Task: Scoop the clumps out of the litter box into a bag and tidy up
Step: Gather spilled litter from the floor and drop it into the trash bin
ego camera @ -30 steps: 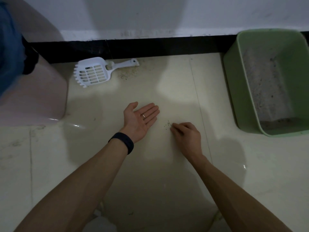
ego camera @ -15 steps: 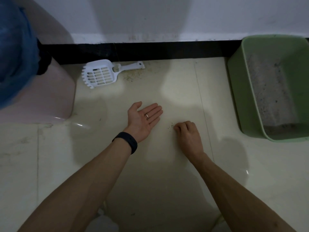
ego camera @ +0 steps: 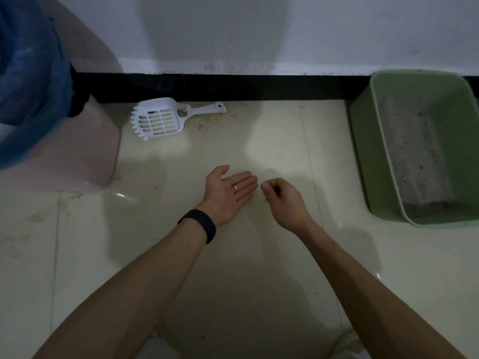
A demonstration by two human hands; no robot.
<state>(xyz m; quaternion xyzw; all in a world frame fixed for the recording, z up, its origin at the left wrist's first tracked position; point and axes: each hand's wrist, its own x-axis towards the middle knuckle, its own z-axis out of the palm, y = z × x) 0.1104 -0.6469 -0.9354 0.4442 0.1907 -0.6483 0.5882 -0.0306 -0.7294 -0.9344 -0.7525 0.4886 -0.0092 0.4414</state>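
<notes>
My left hand (ego camera: pixel 228 193) lies palm up and flat just above the tiled floor, a ring on one finger and a black band on the wrist. My right hand (ego camera: pixel 282 200) hovers right beside its fingertips, thumb and forefinger pinched together as if on tiny litter grains, which are too small to see. A few dark specks (ego camera: pixel 265 200) lie on the floor under it. The white slotted scoop (ego camera: pixel 158 121) rests on the floor by the wall, far from both hands. The green litter box (ego camera: pixel 363 156) stands at the right with grey litter inside.
A pink bin (ego camera: pixel 85 151) lined with a blue bag (ego camera: pixel 31 73) stands at the left. Scattered litter crumbs (ego camera: pixel 207 125) lie beside the scoop's handle. A black skirting board (ego camera: pixel 259 86) runs along the white wall.
My right hand has lifted off the floor, where it was picking at the grains, and moved left to the fingertips of my open left palm. The left hand has stayed put.
</notes>
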